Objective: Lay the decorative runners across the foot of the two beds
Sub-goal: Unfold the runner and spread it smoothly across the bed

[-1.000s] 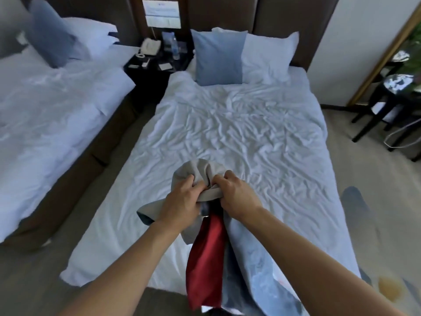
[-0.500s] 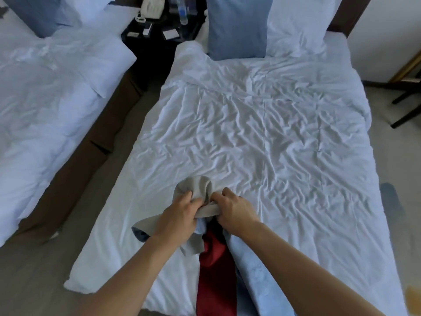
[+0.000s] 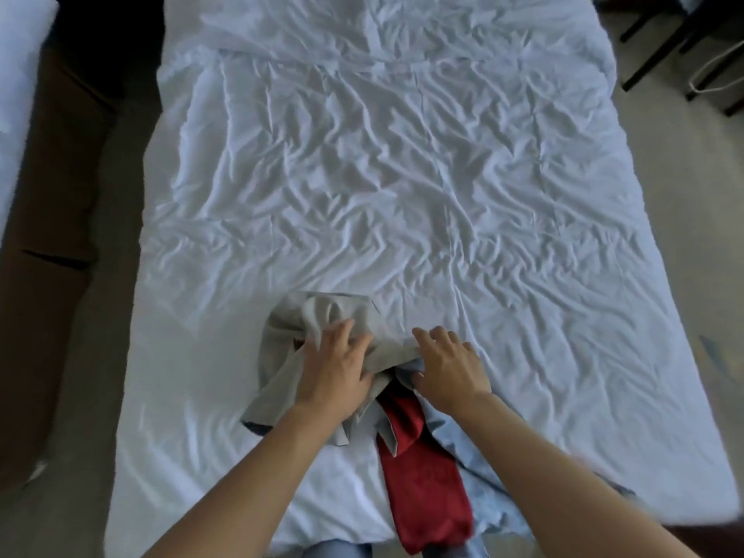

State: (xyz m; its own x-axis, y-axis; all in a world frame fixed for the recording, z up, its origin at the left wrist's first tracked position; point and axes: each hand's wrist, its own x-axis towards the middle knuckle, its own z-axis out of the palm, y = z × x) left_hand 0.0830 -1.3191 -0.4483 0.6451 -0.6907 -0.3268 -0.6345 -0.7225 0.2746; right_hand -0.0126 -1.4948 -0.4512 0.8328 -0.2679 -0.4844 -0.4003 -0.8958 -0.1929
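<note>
A bunched runner lies near the foot of the white bed (image 3: 402, 175). Its grey side (image 3: 318, 312) is crumpled on top, a red length (image 3: 422, 489) trails toward the foot edge, and a light blue part (image 3: 455, 441) lies beside the red. My left hand (image 3: 338, 364) rests flat on the grey cloth with the fingers spread. My right hand (image 3: 451, 364) lies just to the right, fingers relaxed on the sheet, its thumb side touching the cloth's edge.
The bedsheet is wrinkled all over. A second white bed (image 3: 16, 114) on a brown base (image 3: 48, 195) stands to the left across a narrow carpeted aisle. Dark chair legs (image 3: 664, 34) and a white cord are at the top right on the floor.
Both hands lowered the bundled runner onto the bed and loosened their grip, now lying flat. The view has tilted down, so the pillows and nightstand have left the frame.
</note>
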